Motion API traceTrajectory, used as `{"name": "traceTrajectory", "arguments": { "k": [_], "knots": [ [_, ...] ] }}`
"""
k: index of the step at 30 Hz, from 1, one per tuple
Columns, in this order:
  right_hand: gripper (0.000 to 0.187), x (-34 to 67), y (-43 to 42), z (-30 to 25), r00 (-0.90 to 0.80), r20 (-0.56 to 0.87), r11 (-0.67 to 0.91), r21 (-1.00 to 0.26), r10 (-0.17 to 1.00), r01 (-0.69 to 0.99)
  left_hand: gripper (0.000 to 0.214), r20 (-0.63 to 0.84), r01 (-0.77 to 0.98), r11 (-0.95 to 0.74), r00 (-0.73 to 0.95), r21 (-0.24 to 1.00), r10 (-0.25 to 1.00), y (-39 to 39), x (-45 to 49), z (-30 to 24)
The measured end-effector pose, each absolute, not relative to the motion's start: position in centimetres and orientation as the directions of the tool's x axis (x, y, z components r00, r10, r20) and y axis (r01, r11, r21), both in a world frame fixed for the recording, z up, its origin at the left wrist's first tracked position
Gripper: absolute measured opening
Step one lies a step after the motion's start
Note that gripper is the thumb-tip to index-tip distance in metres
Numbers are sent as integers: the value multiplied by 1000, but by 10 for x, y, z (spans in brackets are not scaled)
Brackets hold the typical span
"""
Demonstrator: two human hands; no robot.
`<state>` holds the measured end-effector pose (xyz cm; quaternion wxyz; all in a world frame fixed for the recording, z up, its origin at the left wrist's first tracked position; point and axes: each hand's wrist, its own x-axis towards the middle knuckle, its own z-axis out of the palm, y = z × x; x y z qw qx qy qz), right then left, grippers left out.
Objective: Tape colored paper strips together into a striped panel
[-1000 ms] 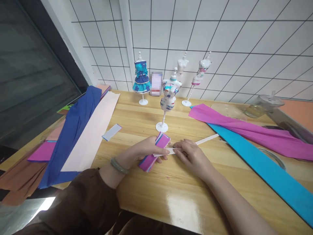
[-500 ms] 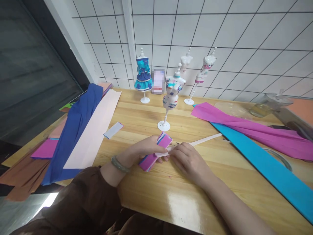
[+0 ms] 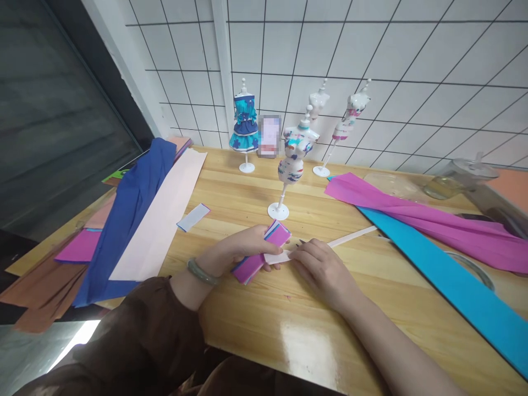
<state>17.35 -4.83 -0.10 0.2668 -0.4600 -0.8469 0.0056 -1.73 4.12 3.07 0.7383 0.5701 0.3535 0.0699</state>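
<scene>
My left hand (image 3: 253, 245) is closed around a folded stack of magenta, blue and white crepe paper (image 3: 249, 268), thumb on top. A pale paper strip (image 3: 277, 257) lies across the stack under that thumb. My right hand (image 3: 317, 269) pinches this strip just to the right, fingers bent down close to the tabletop. Dark pointed tips (image 3: 302, 242) stick out beside its fingers; the rest of that tool is hidden. Beyond the knuckles a narrow pale strip (image 3: 352, 236) runs toward the blue paper; whether it is the same piece I cannot tell.
Behind my hands stands a paint-marked mini dress form (image 3: 291, 170); another wears a blue dress (image 3: 246, 124). Blue crepe paper (image 3: 140, 192) and pale sheets (image 3: 165, 214) lie left, near a small white-blue rectangle (image 3: 193, 217). Magenta paper (image 3: 412, 209) and turquoise paper (image 3: 445, 286) cover the right.
My right hand has shifted slightly right, away from the left, so more pale strip shows between them. The dark tips show more clearly. The whole view has moved a little.
</scene>
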Motion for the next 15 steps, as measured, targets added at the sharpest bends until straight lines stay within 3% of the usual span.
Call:
{"name": "traceTrajectory", "arguments": {
  "k": [2,3,5,6,9,15],
  "knots": [
    [19,176,-47,-2,-293,466,495,-402,835,771,33,-446,297,344,721,891,531,44,-18,31],
    [16,177,-46,-2,-151,454,409,-548,878,729,29,-446,299,341,714,891,539,45,-18,31],
    [14,181,-44,-3,183,310,189,-854,933,485,23,-448,301,338,699,892,558,48,-19,32],
    [17,183,-42,-4,306,200,98,-943,931,318,22,-445,293,342,695,893,566,48,-19,32],
    [26,196,-34,-7,447,33,29,-999,894,16,30,-436,249,383,711,890,552,48,-19,33],
    [44,225,-19,-5,536,72,169,-976,841,-135,23,-447,295,354,738,888,505,42,-16,33]
  ]
}}
